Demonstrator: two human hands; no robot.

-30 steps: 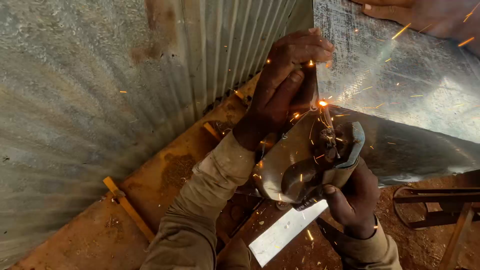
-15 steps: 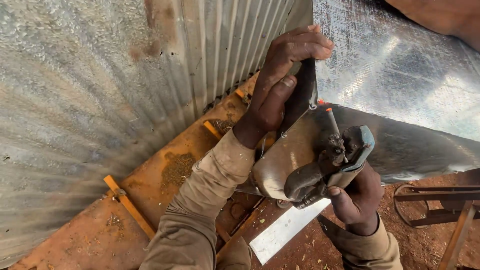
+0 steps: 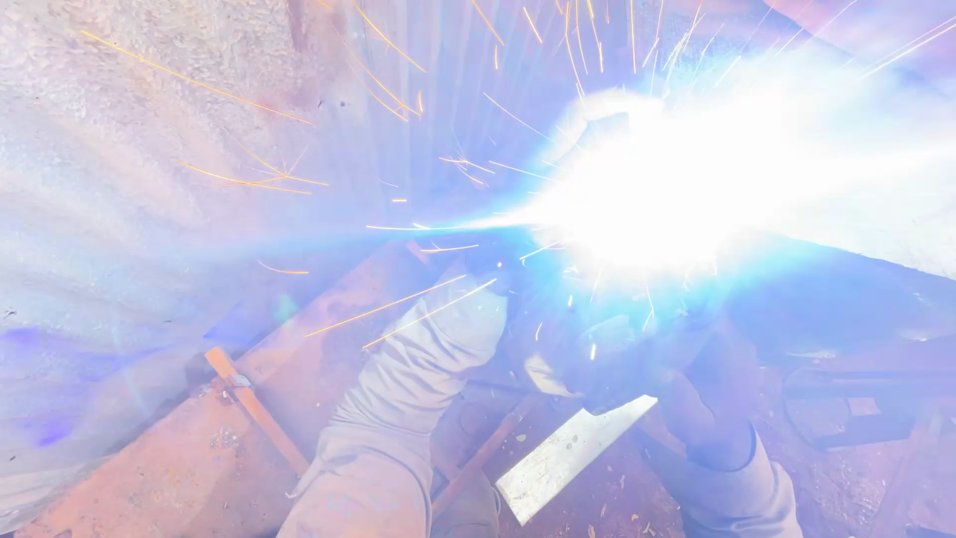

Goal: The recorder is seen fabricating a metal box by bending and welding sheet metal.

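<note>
A white-blue welding flare [image 3: 657, 189] now fills the upper right, where half a second ago both hands and the tool showed plainly; the left hand [image 3: 597, 125] is only a dim outline at the top edge of the glare, and whether it is closed or open cannot be told; the right hand [image 3: 712, 384], lower down, is a dark shape with its wrist in a pale cuff, and its grip is likewise lost in the light; the clamp-like tool [image 3: 607, 364] shows only as a dark lump just below the flare (its jaws cannot be made out); orange sparks [image 3: 398, 304] streak left and upward, none of which flew half a second ago; the left sleeve [image 3: 398, 418] runs up from the bottom edge; a pale flat metal strip [image 3: 573, 458] lies under the wrists; the corrugated sheet [image 3: 149, 199] fills the left side, and a rusty bar [image 3: 254, 408] lies on the red ground [image 3: 169, 478], which has open room at lower left
</note>
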